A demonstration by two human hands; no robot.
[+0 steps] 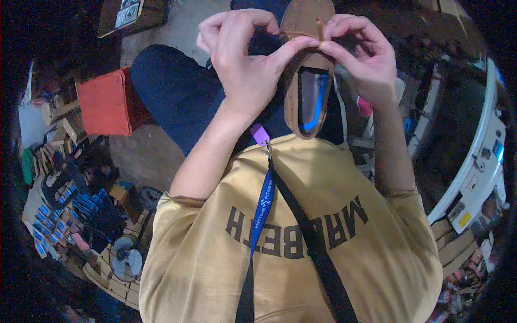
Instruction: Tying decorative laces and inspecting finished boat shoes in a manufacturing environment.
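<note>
A brown shoe [307, 58] sits upright over my lap at the top of the view, its toe pointing away from me. Bright blue [321, 94] shows along the inside of its opening. A thin brown lace or strip [320, 28] crosses the upper and sticks up between my fingers. My right hand [369, 56] pinches it between thumb and fingertips. From the other side my left hand [239, 62] is curled over the shoe, its thumb reaching across to the right thumb and its index finger at the strip's left end. Exactly how the strip is looped is too small to tell.
A red-orange bin [105, 103] stands left of my dark-trousered knee [169, 91]. Behind it are stacked pieces and a fan [126, 259] at lower left. A long white machine or bench edge [474, 172] curves along the right. A lanyard [262, 204] with a purple tag [259, 134] hangs near the shoe's heel.
</note>
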